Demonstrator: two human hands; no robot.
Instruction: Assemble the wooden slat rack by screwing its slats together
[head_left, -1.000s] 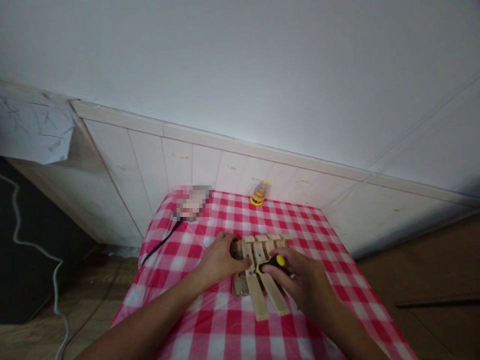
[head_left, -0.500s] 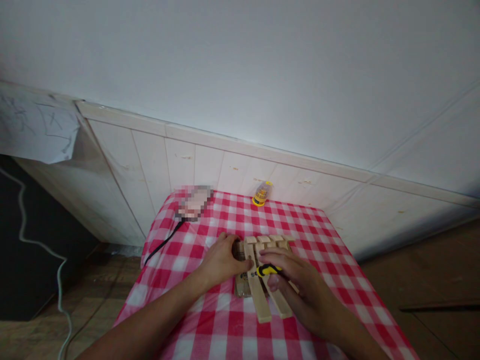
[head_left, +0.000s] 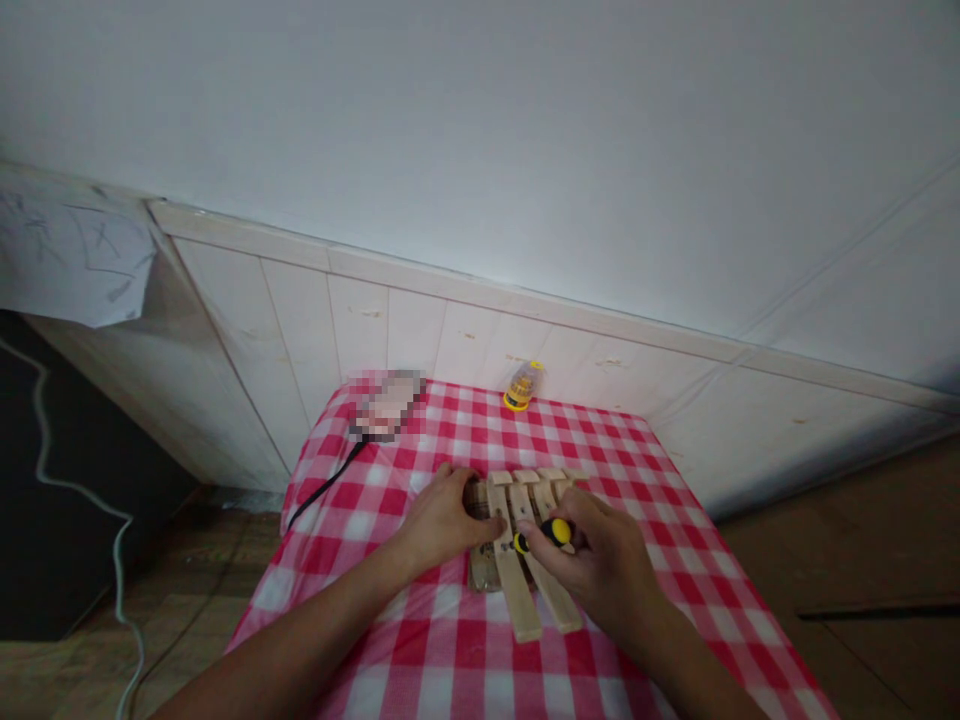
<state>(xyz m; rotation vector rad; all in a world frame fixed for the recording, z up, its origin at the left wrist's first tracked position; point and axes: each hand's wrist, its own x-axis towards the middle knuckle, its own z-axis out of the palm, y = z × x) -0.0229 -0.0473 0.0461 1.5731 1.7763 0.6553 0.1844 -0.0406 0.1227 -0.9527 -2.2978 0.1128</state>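
Light wooden strips (head_left: 517, 592) with short curved end pieces lie side by side on the table, over a brownish block with a clear wrapping (head_left: 484, 570). My left hand (head_left: 448, 515) grips the left edge of this wooden piece, thumb on top of the leftmost strip and fingers round the far side. In my right hand (head_left: 600, 550) is a yellow and black screwdriver (head_left: 555, 533), its handle pinched between thumb and fingers. The screwdriver's tip points left at a dark screw spot on the leftmost strip; whether it sits in the screw I cannot tell.
A red-and-white checked cloth (head_left: 435, 660) covers the table. At the back stands a clear bottle-shaped case with a yellow base (head_left: 523, 388). A blurred-out object (head_left: 390, 405) with a black cord (head_left: 326, 492) lies back left. White panelling (head_left: 420, 330) borders the far edge.
My right hand has turned and its fingers have curled in round the screwdriver handle, whose yellow end now faces me. My left hand and the wooden piece stay in place.
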